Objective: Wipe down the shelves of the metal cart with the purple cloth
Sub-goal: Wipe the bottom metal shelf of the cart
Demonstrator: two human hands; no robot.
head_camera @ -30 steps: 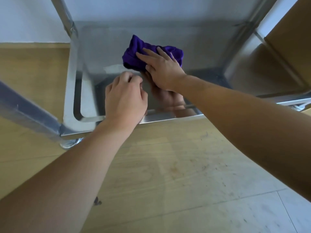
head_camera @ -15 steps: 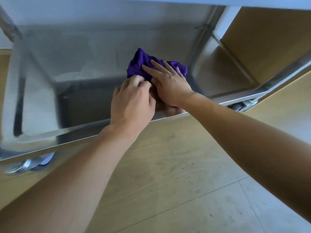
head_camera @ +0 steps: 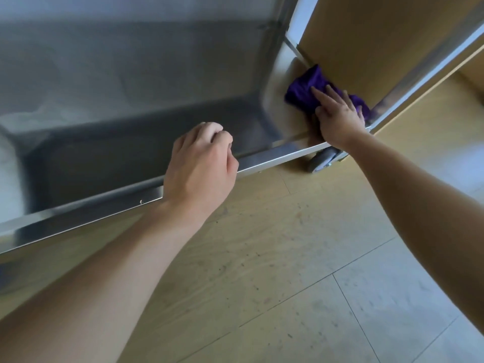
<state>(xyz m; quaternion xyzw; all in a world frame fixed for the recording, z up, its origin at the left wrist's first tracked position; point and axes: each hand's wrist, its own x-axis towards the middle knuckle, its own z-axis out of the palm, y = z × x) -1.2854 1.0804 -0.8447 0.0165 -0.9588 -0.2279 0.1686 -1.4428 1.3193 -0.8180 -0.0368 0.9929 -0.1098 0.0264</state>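
Observation:
The metal cart's lowest shelf [head_camera: 131, 142] fills the upper left, shiny and reflective, with a raised front lip [head_camera: 264, 159]. A crumpled purple cloth [head_camera: 305, 87] lies at the shelf's far right corner. My right hand [head_camera: 339, 117] presses flat on the cloth with straight fingers. My left hand [head_camera: 201, 166] hovers over the front lip near the middle, fingers curled, holding nothing. Part of the cloth is hidden under my right hand.
A grey caster wheel [head_camera: 320, 159] sits under the cart's right front corner. A wooden panel [head_camera: 379, 43] stands right beside the cart's right end. Wood-look flooring [head_camera: 262, 244] and pale tiles [head_camera: 392, 310] lie in front.
My right hand has slid the cloth to the right, from the shelf's middle to its right corner. My left hand has separated from the right one and stayed near the front lip.

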